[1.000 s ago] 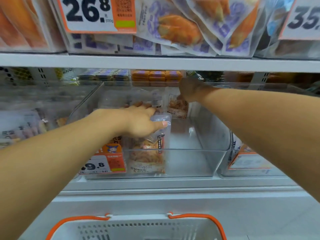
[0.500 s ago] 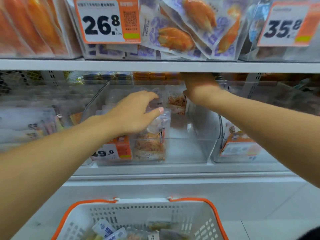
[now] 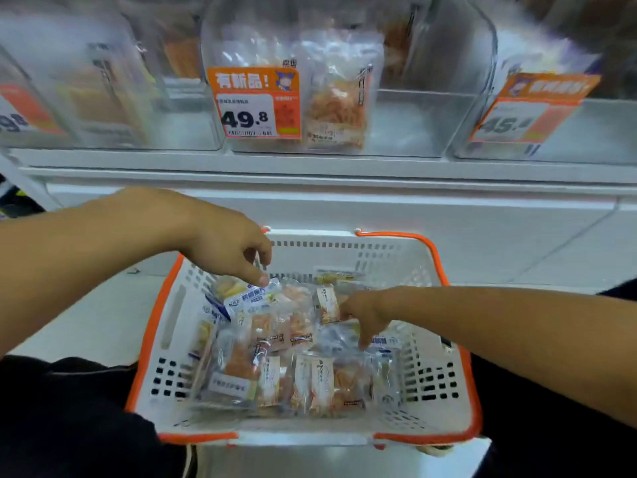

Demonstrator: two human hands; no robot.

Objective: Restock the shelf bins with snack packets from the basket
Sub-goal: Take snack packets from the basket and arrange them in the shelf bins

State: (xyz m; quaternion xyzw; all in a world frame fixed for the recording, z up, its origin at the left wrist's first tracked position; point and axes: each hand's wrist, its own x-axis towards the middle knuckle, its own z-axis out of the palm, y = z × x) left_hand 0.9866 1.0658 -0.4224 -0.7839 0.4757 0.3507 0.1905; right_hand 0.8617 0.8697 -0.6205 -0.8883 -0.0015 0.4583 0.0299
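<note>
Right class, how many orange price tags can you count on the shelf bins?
3: one at the far left edge, partly cut off; one reading 49.8 on the middle bin; one on the right bin, blurred.

White slotted basket (image 3: 427,377), orange rim | clear snack packets (image 3: 282,360) (orange contents, white labels) | orange-and-white price tag (image 3: 256,103), black numerals

Orange price tag (image 3: 256,103) reads 49.8; pale floor (image 3: 537,250).
</note>
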